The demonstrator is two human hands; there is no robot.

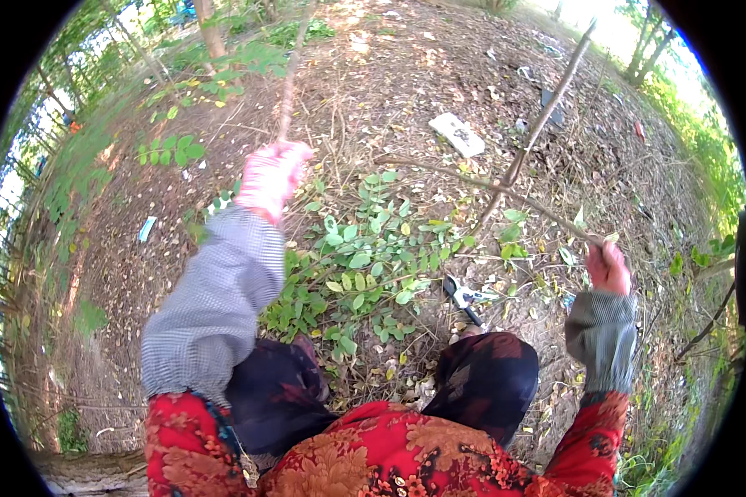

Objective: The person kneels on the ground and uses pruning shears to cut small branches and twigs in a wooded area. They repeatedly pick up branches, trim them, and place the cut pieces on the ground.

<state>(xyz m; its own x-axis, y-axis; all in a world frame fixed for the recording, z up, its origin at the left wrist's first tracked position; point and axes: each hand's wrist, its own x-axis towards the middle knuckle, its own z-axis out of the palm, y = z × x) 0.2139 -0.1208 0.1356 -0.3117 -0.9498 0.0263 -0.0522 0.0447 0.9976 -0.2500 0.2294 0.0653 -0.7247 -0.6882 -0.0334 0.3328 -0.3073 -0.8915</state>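
My left hand (273, 177), blurred, is closed around the lower end of a straight stick (293, 74) that runs up past the top of the view. At the right, my right hand (608, 268) grips one end of a thin branch (550, 216). That branch reaches leftward and crosses a thicker bare stick (544, 115), which slants from upper right down to the leaf litter. Pruning shears (462, 299) with dark and white parts lie on the ground by my right knee. Low leafy shoots (360, 255) spread between my hands.
A white rectangular piece of litter (459, 133) lies ahead, with a dark flat piece (552, 109) to its right. A small blue-and-white scrap (147, 228) is at left. One tree trunk (209, 31) stands upper left; a log (93, 475) lies lower left.
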